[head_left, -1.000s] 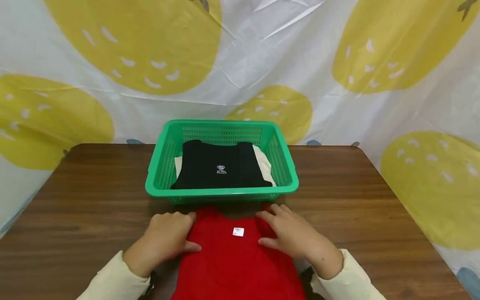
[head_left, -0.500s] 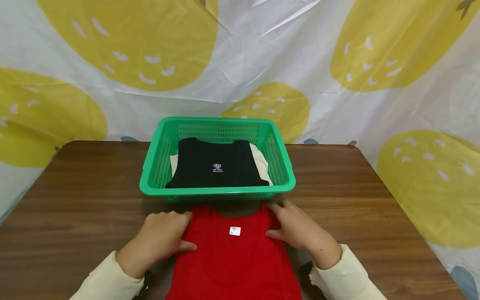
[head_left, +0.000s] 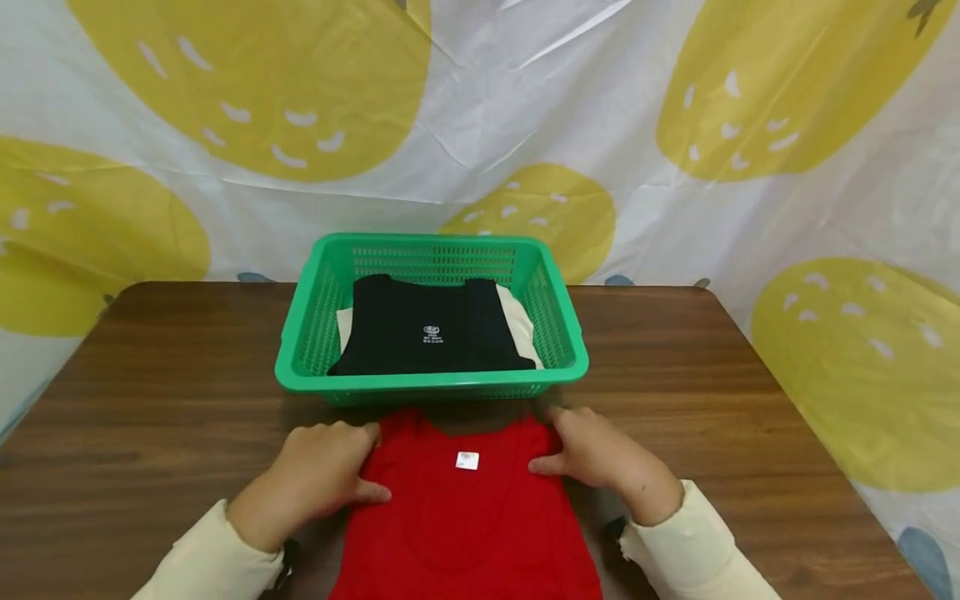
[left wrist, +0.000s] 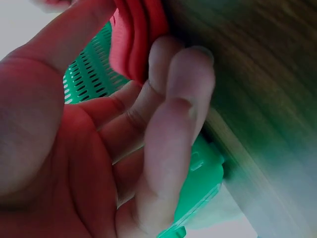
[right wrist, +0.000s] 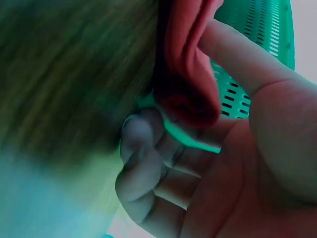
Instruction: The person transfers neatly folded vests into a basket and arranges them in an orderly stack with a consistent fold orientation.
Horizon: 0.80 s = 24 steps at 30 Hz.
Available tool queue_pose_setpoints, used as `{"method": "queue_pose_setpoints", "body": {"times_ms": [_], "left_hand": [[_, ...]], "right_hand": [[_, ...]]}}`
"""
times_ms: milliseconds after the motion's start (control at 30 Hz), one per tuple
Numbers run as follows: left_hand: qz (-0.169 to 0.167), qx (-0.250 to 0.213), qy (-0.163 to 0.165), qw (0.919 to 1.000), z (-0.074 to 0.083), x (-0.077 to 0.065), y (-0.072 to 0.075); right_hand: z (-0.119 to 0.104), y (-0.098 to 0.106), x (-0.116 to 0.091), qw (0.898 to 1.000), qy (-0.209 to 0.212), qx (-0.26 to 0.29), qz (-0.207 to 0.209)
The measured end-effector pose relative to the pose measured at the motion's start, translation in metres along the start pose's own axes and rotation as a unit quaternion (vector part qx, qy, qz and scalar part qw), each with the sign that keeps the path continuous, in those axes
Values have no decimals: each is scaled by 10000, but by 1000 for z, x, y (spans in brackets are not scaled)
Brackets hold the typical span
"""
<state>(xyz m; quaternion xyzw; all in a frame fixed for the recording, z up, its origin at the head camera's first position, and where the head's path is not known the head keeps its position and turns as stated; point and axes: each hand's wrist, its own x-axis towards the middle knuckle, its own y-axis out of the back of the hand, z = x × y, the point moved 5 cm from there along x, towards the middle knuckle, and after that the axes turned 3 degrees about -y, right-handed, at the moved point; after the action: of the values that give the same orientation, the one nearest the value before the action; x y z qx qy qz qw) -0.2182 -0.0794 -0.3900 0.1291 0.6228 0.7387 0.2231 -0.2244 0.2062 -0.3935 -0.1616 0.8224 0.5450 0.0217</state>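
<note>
A red scoop-neck shirt (head_left: 465, 525) with a white label lies flat on the table in front of the basket, its lower part cut off by the frame. My left hand (head_left: 311, 471) grips its left shoulder edge, thumb on top and fingers curled at the side. In the left wrist view, the layered red edge (left wrist: 132, 42) sits between thumb and fingers. On the opposite shoulder my right hand (head_left: 600, 454) holds the edge the same way. Folded red cloth (right wrist: 190, 74) hangs between thumb and curled fingers in the right wrist view.
Just behind the shirt stands a green plastic basket (head_left: 431, 383). Inside it a folded black garment (head_left: 420, 325) with a white print lies over a cream one (head_left: 516, 323). A patterned curtain (head_left: 480, 100) hangs behind the brown wooden table (head_left: 150, 400).
My right hand has shifted outward, from lying over the right shoulder to holding its outer edge. The left hand keeps its place on the shirt. The head view has turned slightly.
</note>
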Motion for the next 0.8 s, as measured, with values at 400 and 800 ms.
{"method": "queue_pose_setpoints", "body": {"times_ms": [400,800], "left_hand": [[-89,-312,-21,9995,0,0,-1],[-102,-771,-75,9969,5,2,-1]], "right_hand": [[-9,-1,-1,9944,958,177,-406],[-23,-4,-6,9740,1822,1017,-882]]}}
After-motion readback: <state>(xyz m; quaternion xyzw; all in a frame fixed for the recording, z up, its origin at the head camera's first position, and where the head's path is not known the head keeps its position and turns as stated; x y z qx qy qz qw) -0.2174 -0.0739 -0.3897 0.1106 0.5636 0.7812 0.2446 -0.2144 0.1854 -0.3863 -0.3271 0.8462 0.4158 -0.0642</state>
